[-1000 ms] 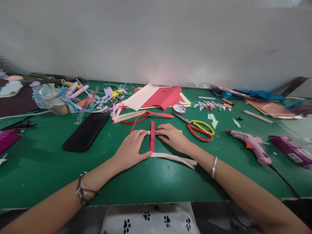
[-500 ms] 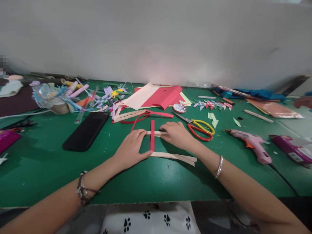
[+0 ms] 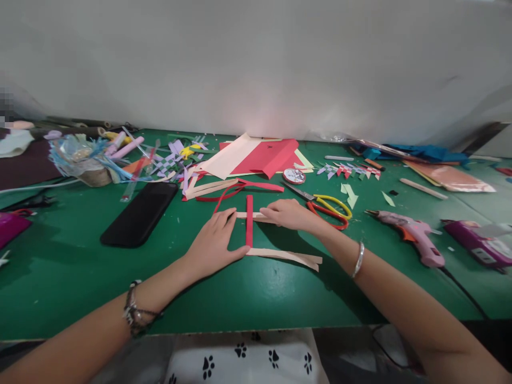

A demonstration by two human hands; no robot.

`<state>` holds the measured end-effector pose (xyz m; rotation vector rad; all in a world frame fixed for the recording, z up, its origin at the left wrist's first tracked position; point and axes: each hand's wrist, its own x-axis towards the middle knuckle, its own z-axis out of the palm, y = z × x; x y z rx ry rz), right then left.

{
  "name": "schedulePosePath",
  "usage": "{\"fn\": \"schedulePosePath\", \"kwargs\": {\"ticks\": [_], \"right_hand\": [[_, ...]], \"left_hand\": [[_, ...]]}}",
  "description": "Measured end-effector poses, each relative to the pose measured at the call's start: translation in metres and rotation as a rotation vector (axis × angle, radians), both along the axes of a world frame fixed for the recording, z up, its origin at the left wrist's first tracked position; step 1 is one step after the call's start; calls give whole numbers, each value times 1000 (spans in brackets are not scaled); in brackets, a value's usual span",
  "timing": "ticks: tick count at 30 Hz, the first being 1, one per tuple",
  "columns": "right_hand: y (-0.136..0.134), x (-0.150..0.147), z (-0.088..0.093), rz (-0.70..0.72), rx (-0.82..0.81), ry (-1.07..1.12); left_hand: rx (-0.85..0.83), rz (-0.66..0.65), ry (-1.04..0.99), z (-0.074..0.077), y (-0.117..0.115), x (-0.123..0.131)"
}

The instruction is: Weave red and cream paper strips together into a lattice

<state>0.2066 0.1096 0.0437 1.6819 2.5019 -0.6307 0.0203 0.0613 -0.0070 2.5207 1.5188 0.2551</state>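
Note:
A short red paper strip [image 3: 249,224] stands lengthwise on the green table, crossed near its upper part by a cream paper strip [image 3: 242,215]. At its lower end lies a folded cream strip [image 3: 286,255], its two tails spreading to the right. My left hand [image 3: 212,240] holds the strips, thumb on the lower corner where red meets cream, fingertips at the left end of the crossing strip. Pinched between the fingers of my right hand [image 3: 290,214] is the crossing strip's right part. Those fingers hide part of it.
Behind my hands lie longer red strips [image 3: 262,185], red paper sheets [image 3: 276,154], and scissors [image 3: 330,208] with a tape roll [image 3: 294,176]. A black phone [image 3: 140,216] is to the left. On the right are a pink glue gun [image 3: 412,232] and a purple glue gun [image 3: 478,242].
My right hand's fingers have drawn closer together on the crossing cream strip and sit slightly higher. My left hand stays at the strips, and its fingertips have shifted a little left.

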Motion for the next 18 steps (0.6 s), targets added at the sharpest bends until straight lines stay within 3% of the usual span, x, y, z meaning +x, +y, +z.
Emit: {"fn": "schedulePosePath", "kwargs": {"ticks": [3, 11, 18], "right_hand": [[8, 1, 1, 22, -160, 67], [10, 0, 6, 16, -382, 196], [22, -5, 1, 39, -171, 44]], "left_hand": [[-10, 28, 4, 0, 0, -1], [-38, 76, 53, 2, 1, 2], [-56, 89, 63, 5, 0, 1]]}}
